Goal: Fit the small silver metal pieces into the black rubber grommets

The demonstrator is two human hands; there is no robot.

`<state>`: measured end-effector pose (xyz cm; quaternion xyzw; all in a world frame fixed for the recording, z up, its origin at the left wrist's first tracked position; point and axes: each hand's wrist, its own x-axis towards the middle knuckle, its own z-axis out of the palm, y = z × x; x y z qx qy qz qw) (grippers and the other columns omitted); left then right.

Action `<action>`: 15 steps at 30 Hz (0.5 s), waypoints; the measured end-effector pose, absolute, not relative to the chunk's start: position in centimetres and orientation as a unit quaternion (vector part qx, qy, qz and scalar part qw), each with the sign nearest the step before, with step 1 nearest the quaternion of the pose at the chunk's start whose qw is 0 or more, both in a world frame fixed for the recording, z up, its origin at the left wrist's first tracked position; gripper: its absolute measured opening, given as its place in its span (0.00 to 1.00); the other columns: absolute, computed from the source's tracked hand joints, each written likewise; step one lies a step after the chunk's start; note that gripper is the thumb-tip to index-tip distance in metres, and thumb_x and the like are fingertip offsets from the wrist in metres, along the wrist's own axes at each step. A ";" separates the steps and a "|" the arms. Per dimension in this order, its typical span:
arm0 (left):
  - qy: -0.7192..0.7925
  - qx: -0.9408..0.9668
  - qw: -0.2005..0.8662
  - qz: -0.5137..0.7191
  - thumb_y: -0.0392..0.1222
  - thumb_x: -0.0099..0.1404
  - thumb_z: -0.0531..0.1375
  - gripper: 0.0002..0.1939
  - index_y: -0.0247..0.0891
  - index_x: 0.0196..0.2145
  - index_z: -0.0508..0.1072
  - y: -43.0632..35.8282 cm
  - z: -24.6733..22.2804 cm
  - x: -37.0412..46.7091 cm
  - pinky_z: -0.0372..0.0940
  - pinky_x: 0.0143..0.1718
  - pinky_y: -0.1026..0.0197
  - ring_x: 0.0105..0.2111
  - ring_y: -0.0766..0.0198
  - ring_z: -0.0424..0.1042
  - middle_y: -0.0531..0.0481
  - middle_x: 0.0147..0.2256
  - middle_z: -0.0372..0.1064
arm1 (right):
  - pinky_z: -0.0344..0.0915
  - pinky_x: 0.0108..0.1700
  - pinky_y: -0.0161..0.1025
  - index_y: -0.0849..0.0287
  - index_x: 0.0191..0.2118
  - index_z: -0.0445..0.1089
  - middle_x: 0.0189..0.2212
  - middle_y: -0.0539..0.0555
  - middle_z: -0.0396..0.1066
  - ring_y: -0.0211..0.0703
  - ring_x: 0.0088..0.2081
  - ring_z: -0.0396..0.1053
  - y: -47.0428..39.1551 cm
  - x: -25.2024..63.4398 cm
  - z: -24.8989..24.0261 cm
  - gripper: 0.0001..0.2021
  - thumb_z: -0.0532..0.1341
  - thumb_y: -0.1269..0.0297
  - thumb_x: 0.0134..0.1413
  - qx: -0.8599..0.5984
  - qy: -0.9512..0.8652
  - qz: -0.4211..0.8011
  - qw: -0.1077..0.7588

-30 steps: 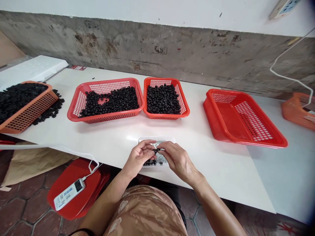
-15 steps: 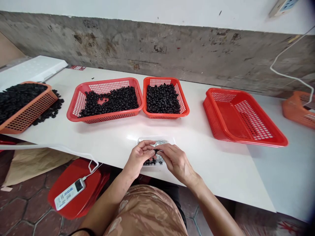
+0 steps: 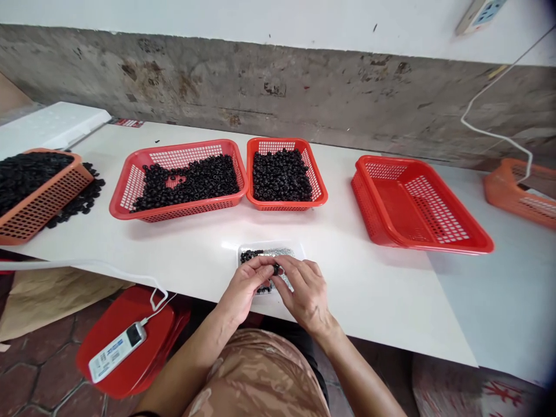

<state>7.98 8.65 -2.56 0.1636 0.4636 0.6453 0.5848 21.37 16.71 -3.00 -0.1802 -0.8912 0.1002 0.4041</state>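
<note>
Between both hands, over a white tray [image 3: 297, 248], is a small round black part [image 3: 275, 269]. My left hand [image 3: 248, 282] pinches it between thumb and fingertips from the left. The fingers of my right hand [image 3: 305, 288] are closed at its right side, with what looks like a small shiny ring at their tips, too small to name surely. In the tray lie black parts [image 3: 249, 255] at the left and many tiny silvery pieces [image 3: 282, 252]. My hands hide the tray's middle.
Behind the tray stand two red baskets [image 3: 125, 191] [image 3: 320, 196] of black ring-like parts. An orange basket [image 3: 47, 202] heaped with black pieces is at the left. Stacked red baskets [image 3: 369, 214] stand at right. A power bank [image 3: 117, 352] lies on a red stool [image 3: 160, 341].
My fingers have shifted around the black part, and my right hand has turned slightly. More black parts now show at the tray's left. The whole view has shifted a little.
</note>
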 end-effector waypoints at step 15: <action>0.534 0.245 0.558 0.586 0.48 0.58 0.70 0.11 0.38 0.34 0.82 7.9 -2.2 7.7 0.59 0.36 0.63 0.31 0.65 0.63 0.50 0.29 0.71 | 0.71 0.54 0.43 0.54 0.55 0.72 0.48 0.56 0.75 0.43 0.52 0.73 15.8 22.4 -3.0 0.14 0.56 0.70 0.69 -0.191 -0.812 0.390 0.390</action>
